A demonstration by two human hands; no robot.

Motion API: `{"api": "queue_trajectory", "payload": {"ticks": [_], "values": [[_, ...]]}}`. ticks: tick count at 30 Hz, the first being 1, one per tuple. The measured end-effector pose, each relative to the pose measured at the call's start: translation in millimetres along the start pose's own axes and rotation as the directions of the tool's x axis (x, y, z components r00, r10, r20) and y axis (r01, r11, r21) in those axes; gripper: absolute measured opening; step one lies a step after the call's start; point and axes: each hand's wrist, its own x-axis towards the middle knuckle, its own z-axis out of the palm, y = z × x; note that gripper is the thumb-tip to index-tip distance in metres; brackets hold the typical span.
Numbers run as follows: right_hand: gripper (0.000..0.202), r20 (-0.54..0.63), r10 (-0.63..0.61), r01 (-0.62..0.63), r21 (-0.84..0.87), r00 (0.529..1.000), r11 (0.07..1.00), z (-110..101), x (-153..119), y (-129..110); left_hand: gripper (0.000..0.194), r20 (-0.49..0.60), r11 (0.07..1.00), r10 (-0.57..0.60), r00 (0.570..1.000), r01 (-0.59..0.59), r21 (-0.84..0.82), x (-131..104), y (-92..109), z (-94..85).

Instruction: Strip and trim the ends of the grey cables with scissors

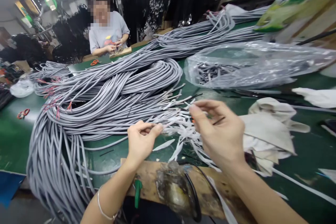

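My left hand is closed in a pinch, thumb against forefinger, at the edge of a pile of white strips. What lies between those fingertips is too small to make out. Over the right side of that pile, my right hand is also closed, thumb and forefinger together. Bits of orange and something dark show by its fingers, but their kind is unclear. Long grey cables lie bundled left of and behind my hands, several with stripped pale ends near the strips. A grey cable runs toward my left wrist.
A wooden board with a taped lump and green clip sits at the front edge. Cloth gloves lie right, behind them a clear bag of short cable pieces. Scissors lie left. A co-worker works across the green table.
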Motion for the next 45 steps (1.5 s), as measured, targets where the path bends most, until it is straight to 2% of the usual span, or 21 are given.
{"api": "queue_trajectory", "payload": {"ticks": [2,5,7,11,15,17,20,23,26,29,31,33,35,39,41,45], "values": [[0.033,0.036,0.055,-0.056,0.029,0.998,0.998,8,-5,-4,0.028,0.008,1.0,-0.028,1.0,0.028,0.014,0,-2,-0.1],[0.034,0.233,0.094,-0.109,0.052,0.968,0.993,15,-10,-7,0.042,0.033,0.996,-0.039,0.999,0.037,0.075,-1,-5,-0.6],[0.034,0.296,0.113,-0.141,0.076,0.948,0.987,16,-12,-9,0.044,0.023,0.995,-0.022,0.999,0.019,0.098,-2,-8,-1.1],[0.031,0.351,0.139,-0.19,0.117,0.926,0.975,13,-13,-11,0.045,-0.007,0.998,-0.06,0.998,0.06,0.001,-2,-9,-1.2],[0.031,0.308,0.148,-0.195,0.127,0.94,0.973,13,-11,-10,0.047,0.09,0.976,-0.156,0.984,0.167,-0.138,1,-4,-0.9],[0.032,0.297,0.158,-0.199,0.112,0.942,0.974,13,-10,-8,0.041,0.135,0.967,-0.174,0.975,0.195,-0.163,2,0,-1.5],[0.037,0.366,0.156,-0.184,0.041,0.917,0.982,14,-10,-6,0.023,0.177,0.964,-0.151,0.973,0.184,-0.192,2,4,-2.9],[0.039,0.38,0.102,-0.08,-0.074,0.92,0.994,14,-15,-6,0.018,0.2,0.96,-0.121,0.972,0.166,-0.227,0,4,-3.4],[0.037,0.278,-0.095,0.153,-0.194,0.956,0.969,16,-21,-7,0.025,0.214,0.956,-0.127,0.969,0.177,-0.234,-2,3,-2.0],[0.027,0.18,-0.331,0.371,-0.286,0.926,0.884,18,-26,-9,0.031,0.225,0.946,-0.184,0.957,0.234,-0.224,-2,2,0.4],[0.023,0.138,-0.384,0.408,-0.302,0.913,0.862,19,-28,-9,0.034,0.241,0.932,-0.204,0.949,0.263,-0.249,-1,2,1.3],[0.022,0.114,-0.348,0.366,-0.274,0.931,0.889,19,-28,-8,0.038,0.25,0.928,-0.193,0.949,0.259,-0.267,-1,1,1.5],[0.02,0.106,-0.258,0.275,-0.2,0.96,0.94,20,-27,-6,0.043,0.232,0.936,-0.173,0.957,0.233,-0.265,0,-1,1.2],[0.019,0.134,-0.053,0.045,0.065,0.99,0.997,19,-23,-4,0.049,0.179,0.944,-0.164,0.97,0.207,-0.257,2,-3,1.3],[0.029,0.204,0.056,-0.097,0.199,0.977,0.975,19,-21,-4,0.048,0.166,0.947,-0.171,0.971,0.209,-0.244,2,-1,2.1],[0.045,0.377,0.191,-0.322,0.325,0.906,0.889,19,-19,-9,0.046,0.094,0.967,-0.145,0.985,0.161,-0.195,1,0,3.6]]}}
